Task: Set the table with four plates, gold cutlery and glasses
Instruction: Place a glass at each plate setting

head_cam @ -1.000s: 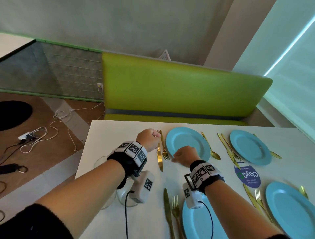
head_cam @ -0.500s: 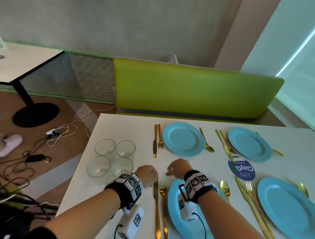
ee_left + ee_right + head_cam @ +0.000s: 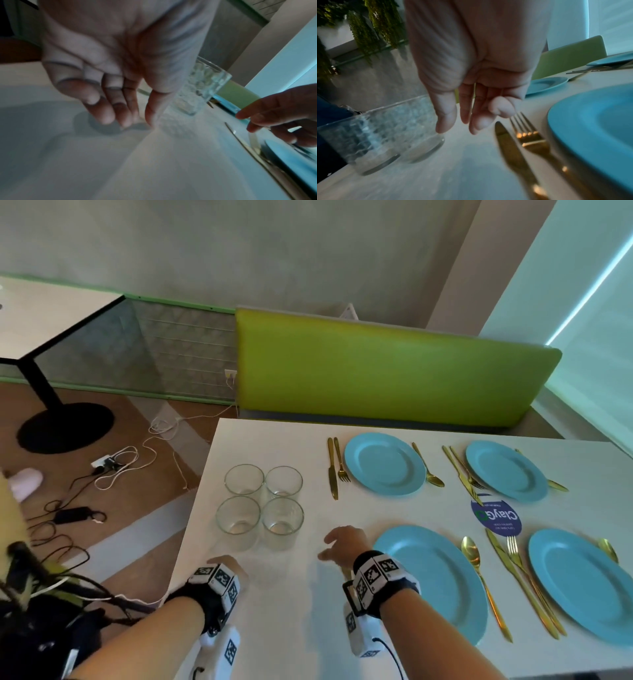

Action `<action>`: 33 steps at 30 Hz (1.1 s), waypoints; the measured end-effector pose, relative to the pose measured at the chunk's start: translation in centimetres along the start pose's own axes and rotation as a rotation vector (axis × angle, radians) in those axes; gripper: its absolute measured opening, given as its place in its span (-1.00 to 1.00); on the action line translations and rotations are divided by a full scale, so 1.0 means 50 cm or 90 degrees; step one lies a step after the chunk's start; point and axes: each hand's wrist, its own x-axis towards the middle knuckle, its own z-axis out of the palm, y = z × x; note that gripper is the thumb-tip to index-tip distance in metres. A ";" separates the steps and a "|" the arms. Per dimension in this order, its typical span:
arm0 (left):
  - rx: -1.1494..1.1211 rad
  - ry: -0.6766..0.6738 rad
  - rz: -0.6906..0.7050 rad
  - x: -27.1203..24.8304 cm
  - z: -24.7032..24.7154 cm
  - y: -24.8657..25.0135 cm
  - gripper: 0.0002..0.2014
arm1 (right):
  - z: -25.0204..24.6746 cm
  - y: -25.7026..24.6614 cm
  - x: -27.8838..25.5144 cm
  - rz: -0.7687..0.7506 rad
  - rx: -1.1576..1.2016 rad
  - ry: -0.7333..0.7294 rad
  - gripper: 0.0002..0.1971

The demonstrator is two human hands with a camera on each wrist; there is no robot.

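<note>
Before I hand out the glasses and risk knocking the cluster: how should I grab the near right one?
Grip the near right glass round its upper wall, coming from above on its free right side with the right hand. It stands upright, with other glasses crowding its left and far sides.

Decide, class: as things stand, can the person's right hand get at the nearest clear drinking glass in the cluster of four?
Probably yes. The right hand is open and holds nothing, and only bare white table shows between it and the nearest clear drinking glass. The gold knife and fork lie on its other side.
</note>
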 end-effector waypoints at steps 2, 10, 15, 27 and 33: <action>-0.085 0.031 -0.022 0.002 -0.023 -0.028 -0.53 | 0.035 -0.020 0.004 0.011 0.044 0.011 -0.47; -0.394 0.118 0.108 0.046 -0.064 -0.075 -0.12 | 0.093 -0.090 0.007 -0.002 0.152 0.048 -0.07; -0.417 0.114 0.172 0.052 -0.065 -0.062 0.14 | 0.113 -0.108 0.010 -0.019 0.222 0.124 -0.07; -0.468 0.157 0.191 0.065 -0.038 -0.043 -0.13 | 0.151 -0.119 0.027 -0.018 0.259 0.212 -0.13; -0.406 0.153 0.230 0.038 -0.038 -0.037 -0.16 | 0.141 -0.100 0.012 -0.001 0.243 0.214 -0.18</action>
